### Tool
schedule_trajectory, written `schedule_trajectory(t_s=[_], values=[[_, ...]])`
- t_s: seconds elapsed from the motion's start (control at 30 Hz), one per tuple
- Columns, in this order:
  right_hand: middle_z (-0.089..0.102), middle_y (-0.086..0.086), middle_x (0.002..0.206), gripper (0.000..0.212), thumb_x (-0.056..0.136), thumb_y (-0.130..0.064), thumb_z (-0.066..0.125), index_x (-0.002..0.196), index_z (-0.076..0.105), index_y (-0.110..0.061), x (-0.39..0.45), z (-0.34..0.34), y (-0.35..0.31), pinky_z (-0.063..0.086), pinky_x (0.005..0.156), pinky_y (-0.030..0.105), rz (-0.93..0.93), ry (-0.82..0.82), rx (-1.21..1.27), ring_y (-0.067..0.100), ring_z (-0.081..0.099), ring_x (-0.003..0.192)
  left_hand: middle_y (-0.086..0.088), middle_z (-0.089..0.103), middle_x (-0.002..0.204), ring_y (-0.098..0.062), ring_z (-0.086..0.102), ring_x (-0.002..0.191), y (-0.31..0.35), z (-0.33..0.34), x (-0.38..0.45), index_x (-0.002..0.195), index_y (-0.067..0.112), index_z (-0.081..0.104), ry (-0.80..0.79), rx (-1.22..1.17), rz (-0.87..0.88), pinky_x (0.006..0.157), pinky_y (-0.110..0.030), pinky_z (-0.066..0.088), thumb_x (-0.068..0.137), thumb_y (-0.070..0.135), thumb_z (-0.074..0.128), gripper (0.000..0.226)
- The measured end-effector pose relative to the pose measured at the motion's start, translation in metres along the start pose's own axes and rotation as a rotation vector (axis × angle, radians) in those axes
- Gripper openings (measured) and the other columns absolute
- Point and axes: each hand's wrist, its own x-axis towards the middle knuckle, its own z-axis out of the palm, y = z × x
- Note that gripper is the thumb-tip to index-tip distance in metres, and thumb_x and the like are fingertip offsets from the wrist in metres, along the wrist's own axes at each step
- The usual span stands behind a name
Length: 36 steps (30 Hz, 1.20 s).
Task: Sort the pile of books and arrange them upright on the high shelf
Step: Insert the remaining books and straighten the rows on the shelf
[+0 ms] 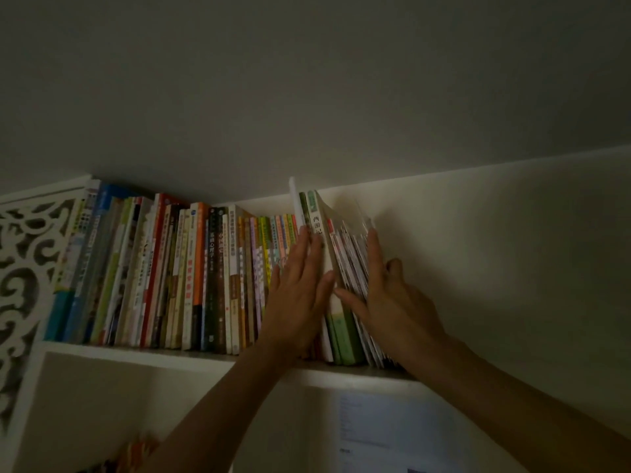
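Books (191,278) stand in a long row on the high shelf (143,355), spines outward, just under the ceiling (307,80). Most of the row, from the carved white side panel (24,268) rightward, stands upright or nearly so. At the right end of the row a group of thin booklets (351,254) leans to the left against a white book (319,233) with dark characters on its spine and a green book (345,336) beside it. A tall white book (296,203) rises above its neighbours just left of these.

Both hands are raised to that right end of the row. The left hand (300,288) lies flat against the spines, fingers straight and close together, its fingertips reaching up beside the tall white book and its thumb spread to the right over the white book's spine. The right hand (386,295) is at the outer, right side of the thin booklets: its long fingers run straight up along their outer face, while its thumb crosses in front of their spines toward the left thumb. The two thumbs nearly meet, so the leaning booklets sit between the hands. In the dim light it is hard to say whether the right hand's last two fingers, bent behind it, touch anything.

Right of the booklets the shelf runs on bare to the wall (512,250). Below the shelf, under the right forearm, hangs a pale sheet of paper (386,428) with faint print.
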Motion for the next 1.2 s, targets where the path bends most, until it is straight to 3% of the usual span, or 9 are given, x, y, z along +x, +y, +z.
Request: schedule_trajectory(t_s=[0.2, 0.33, 0.5, 0.67, 0.8, 0.87, 0.93, 1.07, 1.2], values=[[0.016, 0.009, 0.150, 0.097, 0.081, -0.071, 0.037, 0.144, -0.025, -0.030, -0.005, -0.009, -0.003, 0.044, 0.091, 0.040, 0.065, 0.036, -0.011, 0.028, 0.038, 0.127, 0.007, 0.017, 0.149, -0.005, 0.032, 0.127, 0.002, -0.015, -0.011, 0.147, 0.026, 0.010, 0.125, -0.516, -0.237, 0.102, -0.028, 0.037, 0.096, 0.026, 0.047, 0.063], [-0.005, 0.007, 0.156, 0.103, 0.078, -0.070, 0.048, 0.148, -0.014, -0.026, 0.002, -0.003, -0.036, 0.028, 0.108, 0.051, 0.143, 0.149, 0.006, 0.032, 0.008, 0.141, -0.001, 0.058, 0.097, -0.006, 0.054, 0.076, -0.001, -0.013, -0.011, 0.093, 0.019, 0.053, -0.009, -0.315, -0.417, 0.062, -0.017, 0.044, 0.097, 0.036, 0.039, 0.023], [-0.003, 0.004, 0.156, 0.104, 0.076, -0.070, 0.052, 0.147, -0.008, -0.024, 0.013, 0.006, -0.048, 0.025, 0.107, 0.053, 0.274, 0.107, 0.064, 0.033, 0.012, 0.140, -0.011, 0.059, 0.094, -0.022, 0.060, 0.082, -0.011, -0.015, -0.011, 0.090, 0.016, 0.054, -0.079, -0.474, -0.353, 0.077, -0.042, 0.054, 0.100, 0.034, 0.032, 0.031], [-0.007, 0.004, 0.156, 0.109, 0.077, -0.064, 0.059, 0.147, -0.013, -0.023, 0.013, 0.005, -0.046, 0.024, 0.107, 0.055, 0.297, 0.048, 0.053, 0.033, 0.008, 0.141, 0.004, 0.053, 0.077, -0.004, 0.056, 0.065, -0.017, -0.054, -0.018, 0.081, 0.023, 0.045, -0.092, -0.356, -0.286, 0.051, -0.013, 0.042, 0.100, 0.031, 0.033, 0.024], [-0.005, 0.005, 0.157, 0.109, 0.077, -0.067, 0.057, 0.148, -0.013, -0.023, 0.011, 0.009, -0.045, 0.025, 0.107, 0.053, 0.298, 0.064, 0.063, 0.032, 0.011, 0.141, -0.002, 0.056, 0.080, -0.011, 0.057, 0.070, -0.015, -0.076, -0.023, 0.079, 0.020, 0.049, 0.071, -0.352, -0.364, 0.061, -0.024, 0.052, 0.098, 0.027, 0.039, 0.022], [-0.004, 0.005, 0.157, 0.108, 0.077, -0.069, 0.055, 0.149, -0.012, -0.023, 0.011, 0.011, -0.044, 0.027, 0.106, 0.052, 0.294, 0.077, 0.063, 0.031, 0.012, 0.140, 0.004, 0.059, 0.095, -0.010, 0.058, 0.081, -0.002, -0.073, -0.020, 0.104, 0.023, 0.051, 0.075, -0.557, -0.454, 0.073, -0.028, 0.052, 0.095, 0.024, 0.050, 0.009], [-0.003, 0.006, 0.157, 0.106, 0.078, -0.069, 0.053, 0.149, -0.011, -0.023, 0.010, 0.011, -0.043, 0.027, 0.106, 0.052, 0.288, 0.090, 0.069, 0.030, 0.013, 0.141, 0.011, 0.054, 0.103, -0.007, 0.056, 0.092, 0.009, -0.063, -0.020, 0.123, 0.032, 0.039, 0.038, -0.747, -0.486, 0.081, -0.027, 0.047, 0.091, 0.021, 0.058, 0.039], [-0.005, 0.007, 0.157, 0.105, 0.079, -0.065, 0.055, 0.149, -0.011, -0.022, 0.009, 0.009, -0.043, 0.024, 0.108, 0.054, 0.282, 0.063, 0.109, 0.031, 0.010, 0.141, -0.006, 0.057, 0.110, -0.017, 0.054, 0.098, 0.020, -0.059, -0.024, 0.125, 0.011, 0.046, 0.131, -0.635, -0.547, 0.087, -0.030, 0.048, 0.094, 0.011, 0.051, 0.031], [-0.003, 0.010, 0.157, 0.102, 0.081, -0.063, 0.054, 0.149, -0.010, -0.021, 0.007, 0.007, -0.043, 0.026, 0.107, 0.054, 0.260, 0.082, 0.103, 0.033, 0.012, 0.141, 0.003, 0.056, 0.085, -0.012, 0.055, 0.078, 0.015, -0.099, -0.033, 0.103, 0.016, 0.052, 0.213, -0.468, -0.475, 0.061, -0.017, 0.045, 0.094, 0.008, 0.049, 0.012]])
